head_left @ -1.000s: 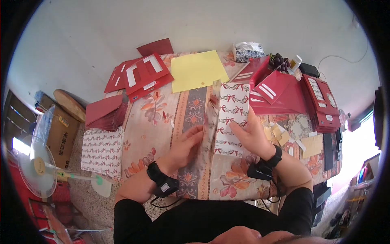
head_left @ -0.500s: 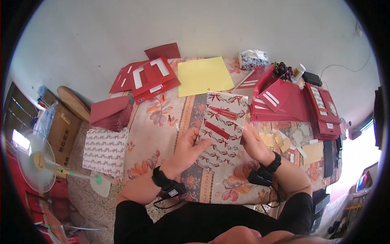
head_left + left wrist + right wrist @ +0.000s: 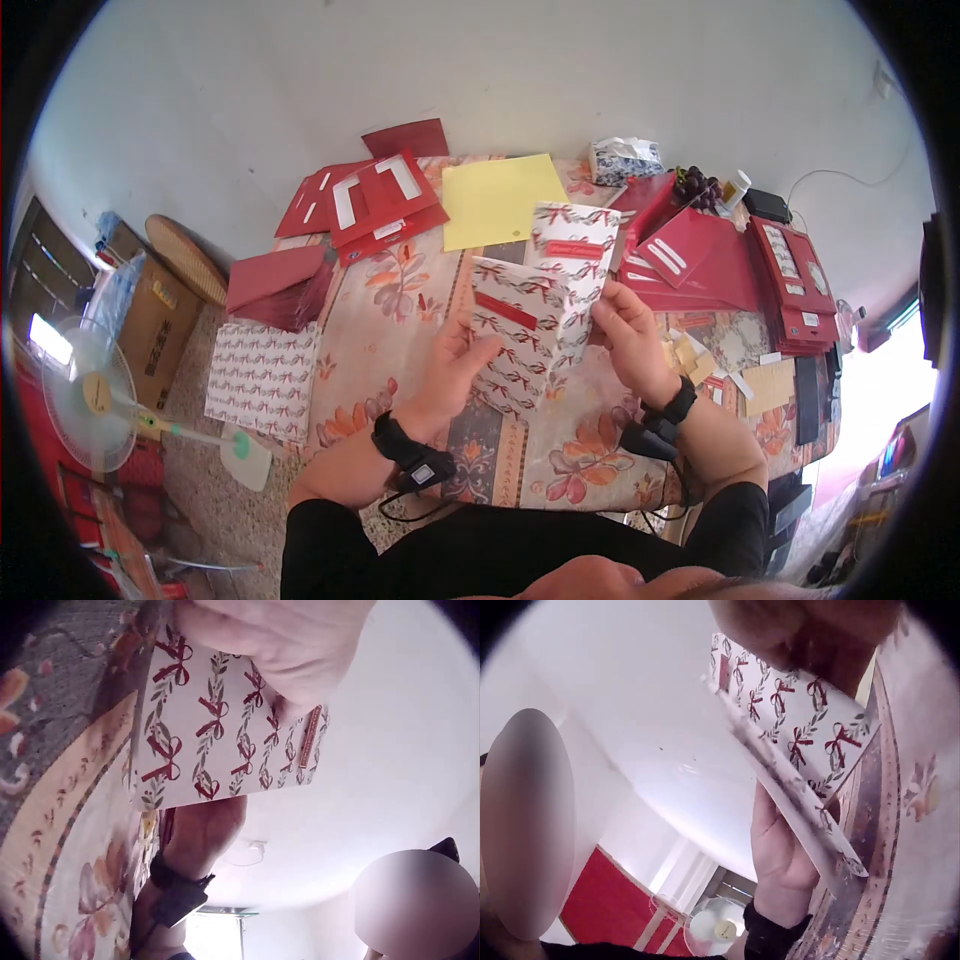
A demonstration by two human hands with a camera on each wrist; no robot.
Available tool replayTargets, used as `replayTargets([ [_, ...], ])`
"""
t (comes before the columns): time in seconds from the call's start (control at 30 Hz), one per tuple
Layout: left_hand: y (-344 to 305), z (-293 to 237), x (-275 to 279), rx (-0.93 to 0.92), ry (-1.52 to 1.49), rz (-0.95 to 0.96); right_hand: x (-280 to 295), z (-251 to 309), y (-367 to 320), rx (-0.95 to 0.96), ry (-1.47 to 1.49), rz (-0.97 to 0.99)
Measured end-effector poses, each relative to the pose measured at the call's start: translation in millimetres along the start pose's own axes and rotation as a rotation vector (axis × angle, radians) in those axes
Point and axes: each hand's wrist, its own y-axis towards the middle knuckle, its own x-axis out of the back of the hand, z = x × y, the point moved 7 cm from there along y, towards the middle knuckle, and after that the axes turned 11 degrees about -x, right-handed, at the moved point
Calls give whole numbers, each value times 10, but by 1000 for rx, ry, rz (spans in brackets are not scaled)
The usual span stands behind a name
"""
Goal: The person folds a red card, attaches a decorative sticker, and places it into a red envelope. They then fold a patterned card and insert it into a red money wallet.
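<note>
Two white panels printed with red bows and green garlands are held up over the table, angled apart like an opened folder. The left hand (image 3: 451, 366) grips the left panel (image 3: 512, 352), its thumb across the printed face. At the right panel's (image 3: 578, 261) outer edge, the right hand (image 3: 634, 344) pinches with thumb and fingers. Each panel bears a red label strip. In the left wrist view the left hand (image 3: 285, 649) lies over the printed sheet (image 3: 225, 727). The right wrist view shows both panels edge-on, the right hand (image 3: 802, 634) above them.
Red folders (image 3: 388, 205) and a yellow sheet (image 3: 500, 200) lie at the back. Dark red envelopes (image 3: 275, 280) and a patterned stack (image 3: 262, 378) are at left. More red folders (image 3: 700, 255), grapes (image 3: 694, 185), a bottle (image 3: 736, 188), and a tissue pack (image 3: 626, 161) occupy the right.
The printed piece was first upright and narrow at the right hand, then facing the camera; now its two panels stand spread apart. The left hand has come to grip one panel.
</note>
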Motion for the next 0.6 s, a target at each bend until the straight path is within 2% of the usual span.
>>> replayTargets([
  [0.07, 38, -39, 47, 9, -81, -36, 90, -17, 49, -11, 22, -15],
  [0.2, 64, -73, -30, 76, -268, 14, -5, -116, 80, -113, 145, 98],
  [0.27, -6, 21, -179, 229, -400, 60, -186, -280, 13, -247, 236, 281],
  [0.33, -64, 217, -156, 250, -327, 111, -334, -330, -70, -293, 179, 241],
  [0.4, -121, 268, -190, 267, -253, 163, -481, -314, -150, -188, -140, 361],
  [0.47, -156, 165, -303, 252, -73, 258, -512, -307, -164, -227, -168, 360],
  [0.53, -169, 138, -365, 212, -177, 277, -556, -166, -172, -4, -276, 365],
  [0.6, -214, 203, -306, 275, -173, 207, -598, -108, -224, 61, -376, 381],
])
